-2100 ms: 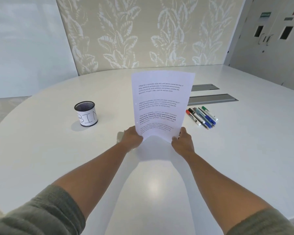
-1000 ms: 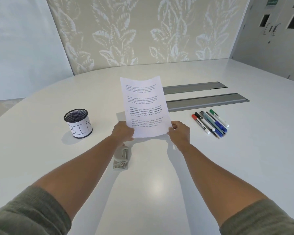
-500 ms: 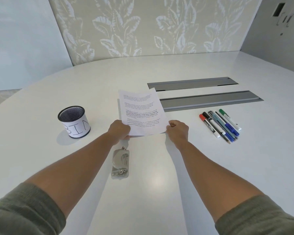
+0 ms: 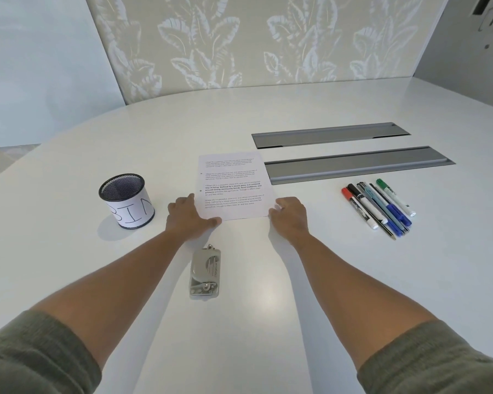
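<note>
Sheet [image 4: 234,183] lowered onto table [image 4: 353,280], left hand [image 4: 187,218] fingers [image 4: 182,201] straight at its edge, right hand [image 4: 289,216] pinching its corner

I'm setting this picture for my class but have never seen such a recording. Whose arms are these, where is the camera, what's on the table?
No machine: a person wears a camera on the head, looking down at their own arms. A printed sheet lies flat on the white table. The left hand rests on its near left corner, fingers straight; the right hand touches the near right corner, grip unclear. A mesh cup marked BIN stands left, a small metal tool lies nearest the person, markers lie right.
</note>
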`<act>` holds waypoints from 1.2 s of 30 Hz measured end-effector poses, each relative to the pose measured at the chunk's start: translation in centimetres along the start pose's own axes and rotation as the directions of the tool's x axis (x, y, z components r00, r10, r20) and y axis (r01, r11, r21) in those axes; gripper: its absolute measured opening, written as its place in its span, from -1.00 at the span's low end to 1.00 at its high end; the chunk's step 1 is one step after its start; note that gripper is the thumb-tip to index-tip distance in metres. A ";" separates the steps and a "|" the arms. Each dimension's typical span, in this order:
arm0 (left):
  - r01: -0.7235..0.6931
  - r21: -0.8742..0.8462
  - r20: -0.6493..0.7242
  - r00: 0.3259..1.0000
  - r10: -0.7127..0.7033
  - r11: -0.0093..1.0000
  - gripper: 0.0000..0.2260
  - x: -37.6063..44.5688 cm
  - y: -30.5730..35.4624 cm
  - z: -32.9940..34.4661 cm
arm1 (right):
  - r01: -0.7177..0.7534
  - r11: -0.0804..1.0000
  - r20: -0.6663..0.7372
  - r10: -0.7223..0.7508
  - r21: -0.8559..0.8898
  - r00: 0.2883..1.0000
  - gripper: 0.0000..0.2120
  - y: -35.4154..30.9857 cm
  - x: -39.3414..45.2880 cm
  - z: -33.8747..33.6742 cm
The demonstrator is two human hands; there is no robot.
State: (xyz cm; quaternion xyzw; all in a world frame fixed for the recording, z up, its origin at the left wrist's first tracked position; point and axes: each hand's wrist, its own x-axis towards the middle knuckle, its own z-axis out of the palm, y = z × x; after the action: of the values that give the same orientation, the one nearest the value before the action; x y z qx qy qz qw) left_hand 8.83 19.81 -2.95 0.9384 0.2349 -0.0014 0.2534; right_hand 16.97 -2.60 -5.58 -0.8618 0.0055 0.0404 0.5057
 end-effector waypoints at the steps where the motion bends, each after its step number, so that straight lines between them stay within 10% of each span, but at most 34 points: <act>1: -0.024 0.055 -0.002 1.000 0.024 0.998 -0.23 -0.1 -0.3 0.0 | -0.004 1.000 0.026 0.004 0.003 1.000 -0.66 0.2 -0.1 0.0; 23: -0.153 0.175 -0.088 0.981 0.170 0.973 -0.31 -0.4 -2.5 1.3 | 0.138 0.982 0.094 -0.126 -0.132 0.988 -0.55 1.1 -0.3 1.1; 36: -0.129 -0.347 -0.224 0.973 0.051 0.929 -0.52 -4.3 -4.2 1.5 | 0.175 0.966 0.008 -0.176 -0.191 0.984 -0.57 1.6 -6.0 0.6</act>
State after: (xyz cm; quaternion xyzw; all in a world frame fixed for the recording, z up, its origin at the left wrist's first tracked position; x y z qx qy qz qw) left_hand 3.35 20.42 -5.79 0.8809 0.2131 0.1527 0.3941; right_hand 10.86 -3.03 -6.78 -0.9036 -0.0725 -0.0081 0.4222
